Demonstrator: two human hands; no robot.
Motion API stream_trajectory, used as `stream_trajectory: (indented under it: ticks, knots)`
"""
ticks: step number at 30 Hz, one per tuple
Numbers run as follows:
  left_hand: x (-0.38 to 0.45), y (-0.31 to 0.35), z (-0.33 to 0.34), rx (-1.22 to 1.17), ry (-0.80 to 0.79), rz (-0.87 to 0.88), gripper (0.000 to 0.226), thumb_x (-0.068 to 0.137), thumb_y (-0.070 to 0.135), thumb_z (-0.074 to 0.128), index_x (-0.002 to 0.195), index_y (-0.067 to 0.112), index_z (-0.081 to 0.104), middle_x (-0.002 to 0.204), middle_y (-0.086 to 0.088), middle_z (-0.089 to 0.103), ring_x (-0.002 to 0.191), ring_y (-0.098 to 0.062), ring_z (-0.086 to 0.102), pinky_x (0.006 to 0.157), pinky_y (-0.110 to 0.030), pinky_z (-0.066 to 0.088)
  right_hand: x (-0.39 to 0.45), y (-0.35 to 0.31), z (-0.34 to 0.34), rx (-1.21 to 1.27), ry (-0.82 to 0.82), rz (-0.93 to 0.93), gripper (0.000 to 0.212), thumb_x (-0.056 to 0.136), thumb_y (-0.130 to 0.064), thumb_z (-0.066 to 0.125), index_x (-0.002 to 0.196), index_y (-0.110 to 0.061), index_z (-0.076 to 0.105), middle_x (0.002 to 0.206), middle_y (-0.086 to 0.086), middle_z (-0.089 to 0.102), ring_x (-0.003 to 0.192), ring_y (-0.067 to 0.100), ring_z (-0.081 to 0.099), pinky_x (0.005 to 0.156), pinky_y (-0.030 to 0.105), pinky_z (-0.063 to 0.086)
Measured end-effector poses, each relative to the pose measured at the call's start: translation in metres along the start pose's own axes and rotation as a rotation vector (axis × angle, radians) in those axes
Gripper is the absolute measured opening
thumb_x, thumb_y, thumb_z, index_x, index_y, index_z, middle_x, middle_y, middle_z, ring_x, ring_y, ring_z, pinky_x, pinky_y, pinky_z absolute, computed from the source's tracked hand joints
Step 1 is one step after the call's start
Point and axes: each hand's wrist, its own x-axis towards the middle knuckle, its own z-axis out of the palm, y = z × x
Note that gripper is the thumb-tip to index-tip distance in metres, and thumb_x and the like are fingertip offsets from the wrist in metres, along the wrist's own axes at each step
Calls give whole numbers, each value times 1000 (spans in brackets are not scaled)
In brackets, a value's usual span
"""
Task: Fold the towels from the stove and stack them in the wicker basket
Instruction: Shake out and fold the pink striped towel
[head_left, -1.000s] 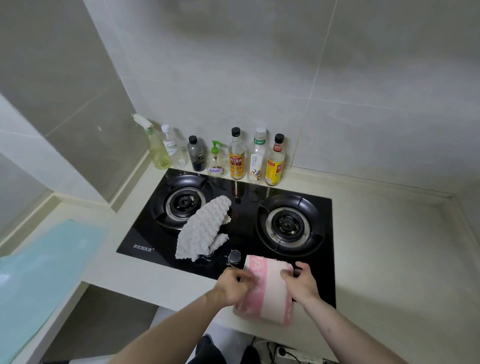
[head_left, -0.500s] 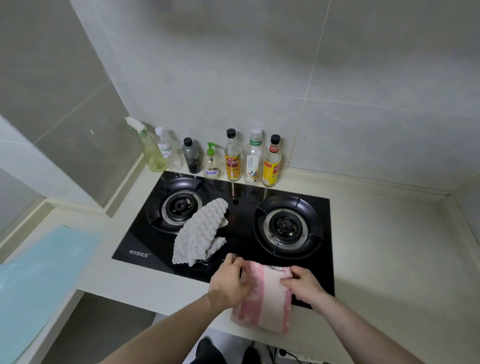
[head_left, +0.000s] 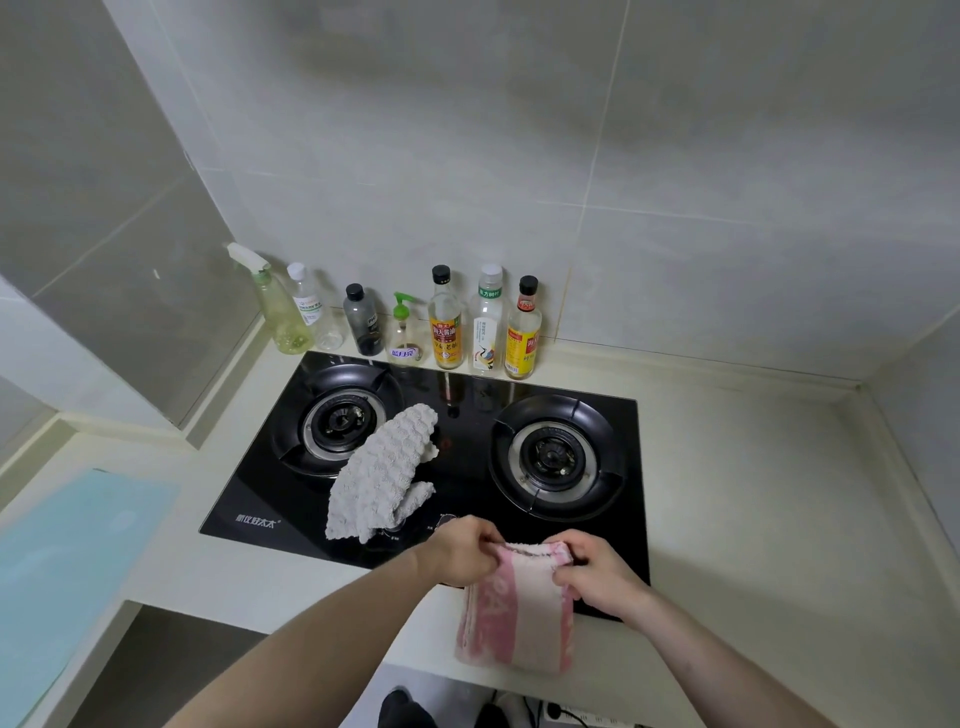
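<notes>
With both hands, left (head_left: 462, 552) and right (head_left: 597, 571), pinching the pink towel's (head_left: 519, 618) top edge, match corners squarely before creasing it flat on the desk (head_left: 753, 519).

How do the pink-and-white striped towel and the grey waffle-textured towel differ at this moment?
The pink-and-white striped towel is folded and held at its top edge by the left hand and right hand; the grey waffle-textured towel lies crumpled and untouched. The pink one hangs past the counter edge; the grey one rests beside the left burner. Neither is in a basket.
</notes>
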Motion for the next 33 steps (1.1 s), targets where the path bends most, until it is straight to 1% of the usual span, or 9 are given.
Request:
stream_trajectory:
  ticks: [4,8,11,20,23,25,28,30,33]
  knots:
    - [-3,-5,6,-22,63,10,23,85,18,56,101,20,74,90,5,72,79,-8,68,73,-16,53,-6,-2,-1,36,13,-4,30,80,-11,70,106,-25,75,88,-2,77,61,10,63,50,24,46]
    - [-8,-6,12,-136,138,28,18,84,14,59,95,25,68,80,8,70,69,-3,63,72,-20,55,-7,3,3,118,144,-24,20,83,-3,68,96,-17,74,97,7,75,71,23,76,65,42,64]
    - [-16,-5,18,-194,193,70,19,82,10,57,92,24,65,79,11,65,66,-2,58,67,-18,51,-6,10,6,79,200,-77,25,77,0,68,87,-23,73,87,2,75,77,24,76,76,49,64]
    - [-34,-21,39,-212,208,177,27,78,9,57,99,25,65,115,9,60,105,1,60,97,-20,49,-25,35,26,-66,253,-190,22,82,0,72,88,-21,73,116,-15,72,91,0,71,74,11,52]
    - [-40,-28,46,-265,177,178,25,75,4,61,98,12,66,118,6,56,101,-4,63,92,-32,57,-28,43,32,-80,276,-196,23,80,2,73,85,-21,74,118,-13,70,94,-1,70,72,10,52]
    - [-46,-30,49,-365,175,127,25,77,-12,66,98,2,64,117,-3,58,88,-21,70,82,-43,62,-30,47,36,-97,301,-215,26,80,-2,74,81,-27,74,117,-14,68,101,-2,67,77,10,51]
    - [-50,-33,57,-472,177,35,32,75,-8,74,100,8,61,114,-14,57,86,-39,67,80,-54,59,-30,57,42,-120,310,-235,27,81,-9,75,78,-36,74,118,-16,65,107,0,66,89,20,54]
    - [-40,-45,66,-495,203,3,37,63,12,88,91,26,68,128,-3,43,105,-31,65,87,-48,61,-30,59,45,-83,304,-210,25,83,-11,76,77,-34,75,119,-16,62,101,4,68,85,29,59]
    - [-51,-30,65,-575,241,-108,33,65,24,89,94,26,73,132,4,31,130,-15,46,105,-28,50,-30,55,49,-12,371,-172,21,90,-6,73,76,-23,75,116,-5,64,83,3,69,71,14,54]
